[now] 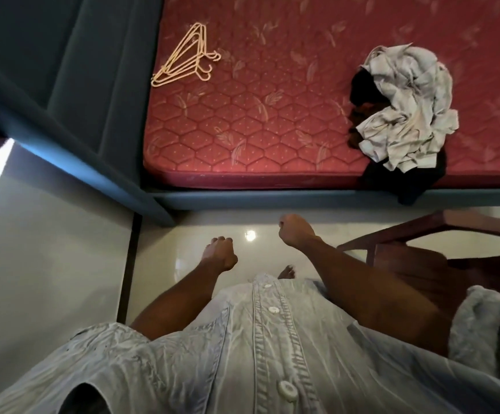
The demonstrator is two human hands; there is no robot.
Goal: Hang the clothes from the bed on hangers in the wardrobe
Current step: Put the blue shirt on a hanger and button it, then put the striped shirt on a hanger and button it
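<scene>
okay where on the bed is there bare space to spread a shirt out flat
The widest bare stretch of the mattress lies between the bundle of hangers near the headboard side and the heap of clothes. The near strip along the mattress edge below the hangers is bare too. It is crowded only at the heap, where a dark garment spills over the edge.

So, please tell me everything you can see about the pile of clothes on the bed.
The pile of clothes lies crumpled near the front edge of the red mattress, on its right part. On top is pale grey-white fabric, heavily creased and bunched. Beneath it is dark, almost black fabric, which shows at the left side and hangs over the mattress edge onto the blue bed frame. Nothing is folded. Neither hand touches it, and the hangers lie apart, far to its left.
</scene>
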